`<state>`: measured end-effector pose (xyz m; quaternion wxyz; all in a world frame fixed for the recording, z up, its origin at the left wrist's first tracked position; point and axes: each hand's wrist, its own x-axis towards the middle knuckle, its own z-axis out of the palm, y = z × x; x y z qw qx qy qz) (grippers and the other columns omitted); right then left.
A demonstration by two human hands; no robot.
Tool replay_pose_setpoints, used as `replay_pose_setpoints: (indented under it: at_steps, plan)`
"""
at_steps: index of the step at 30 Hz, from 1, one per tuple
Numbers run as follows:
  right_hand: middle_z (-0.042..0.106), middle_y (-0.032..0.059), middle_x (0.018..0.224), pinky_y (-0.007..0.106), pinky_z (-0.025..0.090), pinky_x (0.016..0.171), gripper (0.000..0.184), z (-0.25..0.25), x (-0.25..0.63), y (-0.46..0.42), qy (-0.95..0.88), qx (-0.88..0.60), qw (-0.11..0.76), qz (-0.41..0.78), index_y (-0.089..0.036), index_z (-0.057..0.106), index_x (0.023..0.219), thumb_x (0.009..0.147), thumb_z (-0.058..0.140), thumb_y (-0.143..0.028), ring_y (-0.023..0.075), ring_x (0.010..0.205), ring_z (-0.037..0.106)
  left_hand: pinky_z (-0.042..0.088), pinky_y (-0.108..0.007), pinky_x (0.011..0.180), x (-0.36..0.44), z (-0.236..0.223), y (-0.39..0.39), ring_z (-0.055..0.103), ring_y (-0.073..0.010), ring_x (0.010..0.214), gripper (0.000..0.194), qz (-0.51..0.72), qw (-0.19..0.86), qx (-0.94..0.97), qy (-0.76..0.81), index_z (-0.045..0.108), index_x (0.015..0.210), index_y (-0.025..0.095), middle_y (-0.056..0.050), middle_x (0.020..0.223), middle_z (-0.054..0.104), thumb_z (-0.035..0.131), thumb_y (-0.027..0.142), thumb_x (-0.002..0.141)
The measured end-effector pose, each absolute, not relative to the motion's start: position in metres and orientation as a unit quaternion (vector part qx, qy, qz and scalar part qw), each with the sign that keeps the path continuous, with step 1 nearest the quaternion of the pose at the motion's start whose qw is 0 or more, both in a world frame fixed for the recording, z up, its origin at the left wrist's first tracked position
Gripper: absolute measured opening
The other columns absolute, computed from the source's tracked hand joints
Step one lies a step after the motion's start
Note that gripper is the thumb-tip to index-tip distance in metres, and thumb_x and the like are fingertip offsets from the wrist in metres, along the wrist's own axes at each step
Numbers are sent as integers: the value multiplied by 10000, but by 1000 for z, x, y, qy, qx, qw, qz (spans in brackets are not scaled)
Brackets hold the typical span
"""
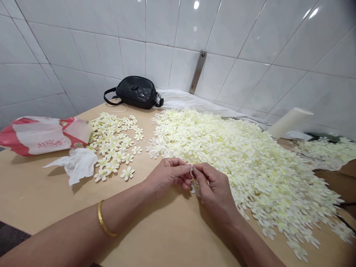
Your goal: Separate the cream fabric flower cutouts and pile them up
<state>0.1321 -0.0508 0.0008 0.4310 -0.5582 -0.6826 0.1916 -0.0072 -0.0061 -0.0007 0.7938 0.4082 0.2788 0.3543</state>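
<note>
Over the front edge of a large heap of pale yellow-white artificial flowers [211,137], my two hands meet at their fingertips. Between them shows a small white bit of an artificial flower [191,171], mostly covered by the fingers. My left hand [171,172] pinches it with thumb and forefinger, the other fingers curled below. From the other side, my right hand [213,181] closes thumb and forefinger on it too. A smaller, looser group of artificial flowers [111,142] lies to the left, with one single flower [127,173] at its near edge.
A red and white tissue pack [44,135] lies at the left beside a crumpled tissue [79,165]. At the back of the wooden table [167,237], a black bag [136,91] stands near the tiled wall. A white roll [290,121] and brown cardboard [336,183] are at the right.
</note>
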Motion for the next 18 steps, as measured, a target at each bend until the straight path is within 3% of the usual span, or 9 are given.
replay_pose_setpoints:
  at_steps: [8, 14, 18]
  plan:
    - [549, -10, 617, 218, 399, 549, 177, 3, 128, -49, -591, -587, 490, 257, -172, 533, 717, 829, 450, -282, 125, 599, 525, 427, -210, 485, -5, -8, -3, 525, -77, 451, 146, 371, 797, 386, 279, 537, 648, 111, -29, 582, 589, 631, 216, 689]
    - [556, -9, 629, 214, 374, 534, 152, 2, 124, -49, -615, -585, 477, 227, -174, 539, 714, 817, 460, -252, 114, 582, 498, 440, -240, 501, -8, -3, -5, 525, -90, 461, 219, 352, 782, 414, 304, 530, 646, 118, -23, 553, 565, 656, 295, 672]
    - [545, -16, 620, 215, 372, 533, 168, 2, 122, -50, -613, -581, 475, 248, -178, 529, 710, 829, 454, -269, 107, 575, 487, 443, -257, 483, -7, -1, -8, 509, -94, 442, 176, 354, 776, 406, 327, 501, 618, 128, -23, 539, 563, 641, 223, 667]
